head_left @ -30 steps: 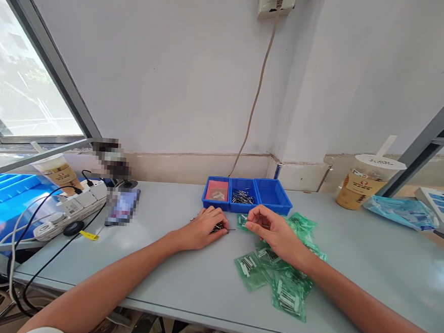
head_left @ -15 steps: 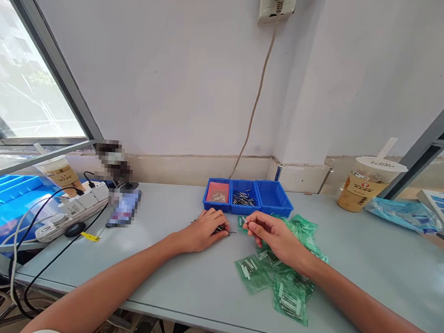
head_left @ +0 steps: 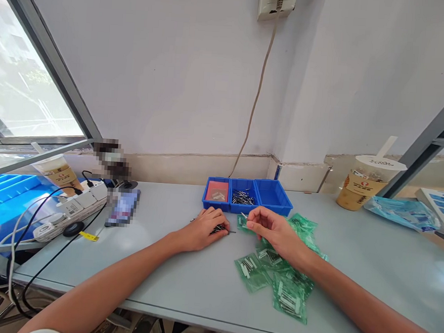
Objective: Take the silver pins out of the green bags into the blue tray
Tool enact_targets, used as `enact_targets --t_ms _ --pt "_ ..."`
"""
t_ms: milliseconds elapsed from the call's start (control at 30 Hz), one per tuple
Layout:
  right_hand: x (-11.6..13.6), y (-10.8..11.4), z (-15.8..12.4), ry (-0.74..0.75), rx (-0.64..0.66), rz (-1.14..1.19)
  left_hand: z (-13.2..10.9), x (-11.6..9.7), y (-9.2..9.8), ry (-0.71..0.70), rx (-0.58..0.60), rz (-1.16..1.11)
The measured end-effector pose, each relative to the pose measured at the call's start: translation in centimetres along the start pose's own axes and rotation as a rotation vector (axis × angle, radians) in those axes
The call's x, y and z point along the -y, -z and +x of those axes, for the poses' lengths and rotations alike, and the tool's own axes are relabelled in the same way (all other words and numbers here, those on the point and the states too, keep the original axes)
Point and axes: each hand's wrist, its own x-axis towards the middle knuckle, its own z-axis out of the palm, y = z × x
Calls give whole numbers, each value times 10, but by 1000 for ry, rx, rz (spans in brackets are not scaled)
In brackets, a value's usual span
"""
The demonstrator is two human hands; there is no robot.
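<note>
My left hand (head_left: 204, 230) rests on the table with curled fingers over a small bunch of dark screws (head_left: 218, 229); some tips stick out past the fingers, and much of the bunch is hidden. Between thumb and fingertips, my right hand (head_left: 273, 228) pinches a thin silvery screw (head_left: 244, 215) that points left. Below and behind that hand lie several green plastic bags (head_left: 291, 299) packed with dark screws and white pieces. A blue three-part tray (head_left: 273, 198) stands just beyond both hands. Its middle compartment holds loose screws (head_left: 243, 197), and the left one a reddish packet (head_left: 217, 191).
At the right stand a drink cup (head_left: 369, 184) and a light-blue packet (head_left: 403, 213). A power strip (head_left: 74, 212) with cables, a blurred phone (head_left: 123, 208) and another cup (head_left: 64, 174) are at the left. The wall (head_left: 197, 83) rises behind the table.
My right fingers have turned slightly, and the silvery screw now shows more clearly, pointing left. My left hand stays over the bunch.
</note>
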Motion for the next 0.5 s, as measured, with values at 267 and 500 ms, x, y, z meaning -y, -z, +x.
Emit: enact_targets --t_ms 267,500 --pt "-6 8 5 -110 -160 38 0 -1 -1 15 -20 -14" --pt "-13 10 15 -123 -242 140 1 -1 -2 19 -19 -10"
